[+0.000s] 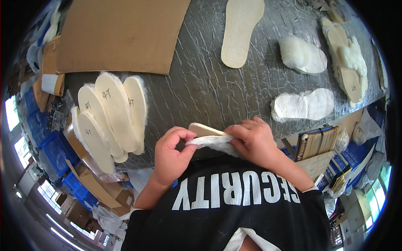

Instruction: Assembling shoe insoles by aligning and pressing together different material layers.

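Close to my body, at the near edge of the table, both hands hold a fleece insole [206, 130] with a flat cream face and fluffy white pile. It is tilted, so I see its edge and part of the cream side. My left hand [171, 155] pinches its left end between thumb and fingers. At the other end my right hand [256, 141] is closed on it, thumb and forefinger at the rim. Some right fingertips are hidden. To the left, several cream-faced fleece insoles [109, 109] lie overlapping, with handwritten marks on top.
A bare cream insole [240, 35] lies at the far middle of the dark table [192, 92]. On the right are two white fluffy insoles [302, 56] and a fleece pile [345, 62]. Cardboard [121, 35] covers the far left. Below the right edge stands a slatted brown bundle [317, 143].
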`<state>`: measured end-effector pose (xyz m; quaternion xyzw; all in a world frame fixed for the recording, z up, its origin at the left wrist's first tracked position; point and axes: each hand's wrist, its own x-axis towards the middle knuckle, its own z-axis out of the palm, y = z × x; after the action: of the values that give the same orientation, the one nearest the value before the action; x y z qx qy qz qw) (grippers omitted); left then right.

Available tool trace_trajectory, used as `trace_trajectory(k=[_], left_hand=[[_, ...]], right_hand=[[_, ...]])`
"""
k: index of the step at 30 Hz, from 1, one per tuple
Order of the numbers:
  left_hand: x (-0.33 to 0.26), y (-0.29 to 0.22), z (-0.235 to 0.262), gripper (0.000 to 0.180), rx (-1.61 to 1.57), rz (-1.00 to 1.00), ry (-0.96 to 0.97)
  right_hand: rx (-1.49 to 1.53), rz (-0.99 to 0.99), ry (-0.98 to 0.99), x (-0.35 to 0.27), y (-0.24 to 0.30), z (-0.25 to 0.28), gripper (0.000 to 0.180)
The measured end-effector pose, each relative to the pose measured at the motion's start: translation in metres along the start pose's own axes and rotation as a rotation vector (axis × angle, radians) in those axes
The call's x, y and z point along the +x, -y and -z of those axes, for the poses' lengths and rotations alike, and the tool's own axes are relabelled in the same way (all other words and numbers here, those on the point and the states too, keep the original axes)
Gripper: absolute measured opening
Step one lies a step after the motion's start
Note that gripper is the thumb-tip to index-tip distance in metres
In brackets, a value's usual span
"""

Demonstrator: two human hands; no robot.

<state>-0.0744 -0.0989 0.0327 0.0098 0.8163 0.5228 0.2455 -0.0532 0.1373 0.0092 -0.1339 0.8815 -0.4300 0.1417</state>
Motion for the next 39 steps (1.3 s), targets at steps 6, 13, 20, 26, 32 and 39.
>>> trace_trajectory(k=[6,13,20,26,32,39], left_hand=[[-0.001,-0.008,-0.002,0.017,0.134,-0.167,0.003],[-0.008,-0.011,-0.011,0.014,0.014,-0.174,-0.065],[-0.019,-0.010,-0.015,0.012,-0.134,-0.061,0.031],[-0.020,-0.014,-0.018,0.014,0.140,-0.257,0.035],[-0.018,-0.013,-0.021,0.020,0.335,-0.710,-0.002],[-0.022,0.001,-0.025,0.019,0.277,-0.531,-0.066]], right_hand=[[0.043,-0.010,0.050,-0.006,0.001,0.002,0.032],[0.080,0.060,0.128,-0.010,0.001,0.010,0.025],[0.059,0.154,0.153,-0.010,0.008,0.012,0.029],[0.068,0.216,0.112,-0.012,0.011,-0.004,0.036],[-0.126,0.096,0.223,-0.015,0.009,-0.017,0.038],[-0.073,0.166,0.367,-0.014,0.015,-0.012,0.042]])
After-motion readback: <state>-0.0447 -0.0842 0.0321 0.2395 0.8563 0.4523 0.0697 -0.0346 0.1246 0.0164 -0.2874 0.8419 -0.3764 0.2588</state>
